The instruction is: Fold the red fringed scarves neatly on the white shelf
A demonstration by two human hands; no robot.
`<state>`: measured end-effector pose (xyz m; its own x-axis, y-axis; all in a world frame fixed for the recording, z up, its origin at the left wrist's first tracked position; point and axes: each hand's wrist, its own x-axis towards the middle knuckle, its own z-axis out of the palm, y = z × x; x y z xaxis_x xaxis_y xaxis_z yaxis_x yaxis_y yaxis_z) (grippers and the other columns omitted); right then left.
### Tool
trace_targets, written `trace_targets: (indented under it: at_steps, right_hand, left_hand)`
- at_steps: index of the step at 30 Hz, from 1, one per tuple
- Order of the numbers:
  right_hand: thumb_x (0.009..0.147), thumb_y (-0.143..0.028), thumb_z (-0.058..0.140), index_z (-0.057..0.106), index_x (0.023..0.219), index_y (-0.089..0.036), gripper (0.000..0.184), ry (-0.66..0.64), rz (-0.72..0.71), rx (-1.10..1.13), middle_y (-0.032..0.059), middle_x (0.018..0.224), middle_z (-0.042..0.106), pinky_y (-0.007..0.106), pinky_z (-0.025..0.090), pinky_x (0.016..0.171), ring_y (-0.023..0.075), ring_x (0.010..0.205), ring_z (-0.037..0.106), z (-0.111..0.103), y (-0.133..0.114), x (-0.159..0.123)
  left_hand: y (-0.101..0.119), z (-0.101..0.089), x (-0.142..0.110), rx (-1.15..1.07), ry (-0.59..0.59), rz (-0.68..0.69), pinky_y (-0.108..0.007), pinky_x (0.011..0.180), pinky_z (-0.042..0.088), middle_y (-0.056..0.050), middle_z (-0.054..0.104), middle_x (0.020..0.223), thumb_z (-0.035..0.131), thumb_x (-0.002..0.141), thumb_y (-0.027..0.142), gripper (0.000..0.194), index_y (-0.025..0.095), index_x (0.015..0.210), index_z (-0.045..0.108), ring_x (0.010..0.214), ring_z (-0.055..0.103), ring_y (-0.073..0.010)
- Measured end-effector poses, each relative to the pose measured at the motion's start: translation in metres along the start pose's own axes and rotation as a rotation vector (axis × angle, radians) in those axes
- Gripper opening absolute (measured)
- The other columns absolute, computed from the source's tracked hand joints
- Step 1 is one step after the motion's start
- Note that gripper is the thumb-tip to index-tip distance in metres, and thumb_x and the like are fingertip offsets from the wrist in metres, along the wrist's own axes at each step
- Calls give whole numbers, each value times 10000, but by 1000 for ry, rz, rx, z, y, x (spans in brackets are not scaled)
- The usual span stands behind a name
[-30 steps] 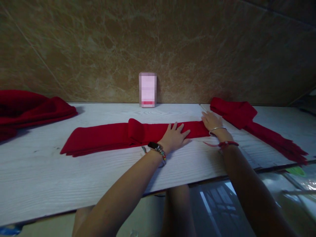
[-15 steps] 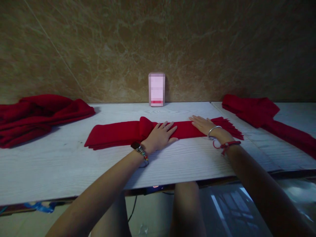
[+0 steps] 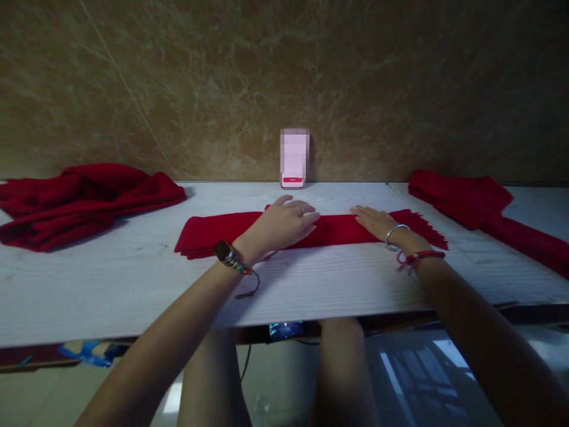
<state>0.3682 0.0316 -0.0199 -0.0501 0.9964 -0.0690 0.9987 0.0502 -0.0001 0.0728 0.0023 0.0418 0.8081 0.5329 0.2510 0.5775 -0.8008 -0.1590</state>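
Observation:
A red scarf (image 3: 338,230) lies folded into a long flat strip on the white table, its fringed end pointing right. Over its middle is my left hand (image 3: 282,224), wrist raised and fingers slightly bent and apart; it mostly covers a small raised fold in the cloth. Whether the fingertips touch the fabric is unclear. My right hand (image 3: 377,222) lies flat on the strip beside the fringe (image 3: 420,228), with its fingers stretched to the left.
Another red cloth (image 3: 106,198) lies crumpled at the left. A further red scarf (image 3: 475,201) stretches along the right side. A phone (image 3: 293,157) leans upright on the marbled wall (image 3: 222,83) behind the white wood-grain table (image 3: 133,290). A lit screen (image 3: 285,330) shows below the table's front edge.
My left hand has lifted from lying flat and shifted over the raised fold, its fingers now more bent. The right hand stays on the scarf. The whole view has shifted slightly.

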Motion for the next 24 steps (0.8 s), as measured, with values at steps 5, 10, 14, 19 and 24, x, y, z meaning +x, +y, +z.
trace_targets:
  at_steps: [5,10,14,19,24]
  right_hand:
    - [903,-416,279,356,1398,-286,518,-35,19,-19,35,1489,309,646,222,1040,314,1363,242,-23,-22,-2]
    - [902,-495,282,288,1426,-323,552,48,-304,91,4,1507,268,613,244,1050,305,1377,198,-37,-99,5]
    - [918,-435,288,312,1419,-302,519,-10,-382,62,11,1501,280,589,230,1069,284,1377,210,-23,-143,12]
    - [923,-398,296,351,1403,-283,497,-5,-374,58,12,1481,325,525,253,1088,252,1369,245,-5,-144,14]
    - [919,-400,303,355,1400,-274,499,52,-400,70,17,1468,354,508,270,1085,242,1362,268,-2,-140,14]
  left_hand:
    - [-57,4,-43,-144,143,-155,-413,963,399,-142,583,1244,317,931,336,431,112,1213,552,1144,530,-233]
    - [-79,27,-73,-362,92,-322,-398,993,393,-139,546,1291,234,919,428,551,97,1290,473,1172,510,-222]
    - [-72,18,-77,-391,-8,-282,-397,1010,370,-137,514,1325,262,906,474,584,107,1327,432,1186,491,-240]
    - [-68,9,-83,-374,-145,-270,-388,1035,329,-142,447,1382,334,863,579,682,139,1383,363,1226,448,-256]
    - [-67,12,-84,-308,-248,-269,-448,1039,291,-151,342,1451,486,742,675,854,195,1423,293,1280,369,-317]
